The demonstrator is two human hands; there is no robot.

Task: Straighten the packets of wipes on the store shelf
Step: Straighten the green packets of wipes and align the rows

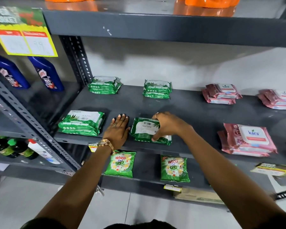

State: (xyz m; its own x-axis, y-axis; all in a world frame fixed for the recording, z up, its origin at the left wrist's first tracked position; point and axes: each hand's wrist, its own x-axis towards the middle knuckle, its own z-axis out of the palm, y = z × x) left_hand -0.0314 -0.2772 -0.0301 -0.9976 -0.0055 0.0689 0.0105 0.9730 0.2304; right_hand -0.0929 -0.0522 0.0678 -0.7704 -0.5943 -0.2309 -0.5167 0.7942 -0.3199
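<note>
On the dark grey shelf (196, 111) a small stack of green wipes packets (143, 131) lies near the front edge, turned askew. My right hand (168, 125) grips its top packet from the right, thumb on the front, fingers over the back. My left hand (118, 129) lies flat on the shelf just left of that stack, fingers together, holding nothing. Another green stack (82, 123) sits at the front left. Two more green stacks (104, 85) (157, 89) stand at the back. Pink wipes stacks lie at back right (221, 93), far right (279, 99) and front right (248, 139).
A perforated steel upright (78, 58) bounds the shelf on the left, with blue bottles (46, 73) beyond it. The upper shelf (155, 25) overhangs and carries orange packs. Green detergent pouches (120, 163) (174, 168) lie on the shelf below.
</note>
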